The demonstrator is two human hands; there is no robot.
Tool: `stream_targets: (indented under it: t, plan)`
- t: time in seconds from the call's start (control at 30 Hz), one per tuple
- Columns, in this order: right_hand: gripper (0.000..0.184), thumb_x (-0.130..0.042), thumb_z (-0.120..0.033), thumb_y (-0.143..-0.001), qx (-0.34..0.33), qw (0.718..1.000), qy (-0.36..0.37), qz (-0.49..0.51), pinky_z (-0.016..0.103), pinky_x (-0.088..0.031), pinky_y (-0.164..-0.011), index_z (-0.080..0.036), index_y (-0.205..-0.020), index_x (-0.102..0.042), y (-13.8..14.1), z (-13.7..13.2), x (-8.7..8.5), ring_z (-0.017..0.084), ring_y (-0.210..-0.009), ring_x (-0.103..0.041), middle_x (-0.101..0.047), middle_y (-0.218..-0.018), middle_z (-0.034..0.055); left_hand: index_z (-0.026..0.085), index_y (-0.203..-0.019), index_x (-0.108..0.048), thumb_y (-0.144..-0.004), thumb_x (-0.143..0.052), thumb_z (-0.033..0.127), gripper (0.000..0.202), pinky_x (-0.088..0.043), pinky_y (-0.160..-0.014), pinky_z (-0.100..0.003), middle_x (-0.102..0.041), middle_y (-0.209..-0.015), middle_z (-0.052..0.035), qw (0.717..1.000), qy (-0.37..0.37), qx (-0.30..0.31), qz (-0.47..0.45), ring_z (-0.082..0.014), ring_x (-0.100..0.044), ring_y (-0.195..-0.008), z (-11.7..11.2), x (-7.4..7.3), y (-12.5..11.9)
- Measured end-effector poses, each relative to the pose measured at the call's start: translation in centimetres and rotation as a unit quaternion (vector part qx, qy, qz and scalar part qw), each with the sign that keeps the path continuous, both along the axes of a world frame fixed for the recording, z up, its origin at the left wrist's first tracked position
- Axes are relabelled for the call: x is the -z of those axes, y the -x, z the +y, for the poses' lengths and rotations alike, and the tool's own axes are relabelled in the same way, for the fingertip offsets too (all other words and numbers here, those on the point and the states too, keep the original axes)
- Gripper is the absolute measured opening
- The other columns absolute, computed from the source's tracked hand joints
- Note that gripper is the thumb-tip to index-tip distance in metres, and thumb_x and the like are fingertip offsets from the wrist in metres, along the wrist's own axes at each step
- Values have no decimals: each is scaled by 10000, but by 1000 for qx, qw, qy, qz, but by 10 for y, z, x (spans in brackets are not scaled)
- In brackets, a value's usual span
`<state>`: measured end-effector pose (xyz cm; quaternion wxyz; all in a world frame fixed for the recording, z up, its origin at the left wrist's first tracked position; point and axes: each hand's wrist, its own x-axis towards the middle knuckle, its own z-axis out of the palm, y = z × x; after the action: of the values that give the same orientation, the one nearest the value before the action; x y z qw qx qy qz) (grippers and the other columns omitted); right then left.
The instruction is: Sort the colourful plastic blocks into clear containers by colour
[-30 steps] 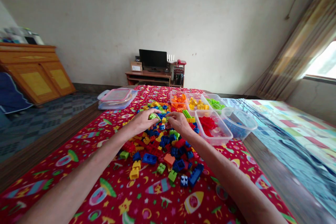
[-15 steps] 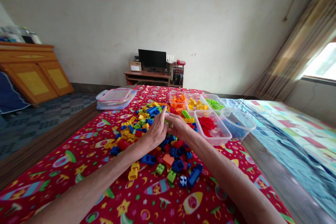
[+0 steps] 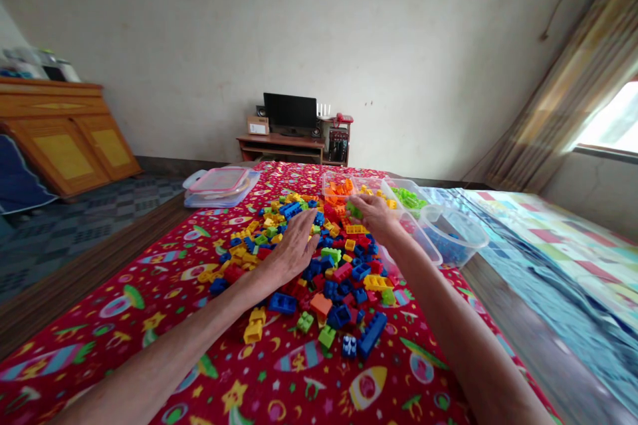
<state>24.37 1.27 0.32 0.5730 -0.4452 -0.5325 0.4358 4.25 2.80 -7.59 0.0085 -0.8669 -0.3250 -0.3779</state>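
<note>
A green brick (image 3: 354, 211) is clamped in the right hand (image 3: 375, 215) — long axis obscured — at two o'clock from the left hand (image 3: 294, 247), thumb spread.

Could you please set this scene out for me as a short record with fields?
left hand: open over the pile, thumb apart
right hand: closed on a green brick
pile: loose red, blue, yellow, green and orange bricks on a red patterned cloth
boxes: orange, yellow and green bricks sorted apart; nearest box partly hidden by the right arm
tub: round, clear, right of the boxes
lids: stacked, left of the boxes
background: monitor on a desk
</note>
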Motion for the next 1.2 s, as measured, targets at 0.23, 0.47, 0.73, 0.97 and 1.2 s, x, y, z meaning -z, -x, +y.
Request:
stream_targets:
  t: [0.23,0.47,0.73,0.97,1.2]
  plan:
    - [200,-566,-233,-779,186,918,15,-350,172,-389,-459,-118,-630,-636,-110,31,-40,65,-413,-506,-612,-511,11,114,-1245,-538,-959,-321,284,397,-352,-1101,-466,-459,-1360,-169,998,16,-13,62,-279,-386,-1310,-4,8,-1]
    - [225,-521,-193,-860,284,843,71,-451,217,-449,-584,-45,-778,-670,-173,68,-51,69,-449,-521,-555,-493,16,146,-1169,-603,-926,-355,235,358,-409,-1067,-455,-490,-1344,-143,994,40,-31,102,-279,-441,-1275,-10,6,-2]
    - [276,-527,-232,-884,285,851,60,-436,248,-514,-654,-50,-1060,-637,-168,69,-55,97,-524,-588,-564,-553,-3,139,-1178,-609,-967,-306,290,399,-397,-1079,-430,-501,-1356,-145,994,55,-6,99,-255,-461,-1273,-8,-1,1]
    - [152,-609,-239,-815,178,941,-19,-287,261,-561,-599,-103,-857,-664,-134,31,-40,153,-674,-676,-676,-708,69,210,-1326,-499,-978,-319,263,395,-208,-1173,-462,-418,-1467,-58,986,32,111,119,-218,-319,-1382,-60,-51,-21]
    - [291,-570,-378,-817,54,964,-100,-238,271,-562,-642,-119,-891,-680,-69,-8,-30,152,-683,-683,-704,-733,69,303,-1263,-533,-927,-457,426,365,-53,-1193,-482,-426,-1464,28,928,-56,252,270,-214,-215,-1421,-129,-30,-49]
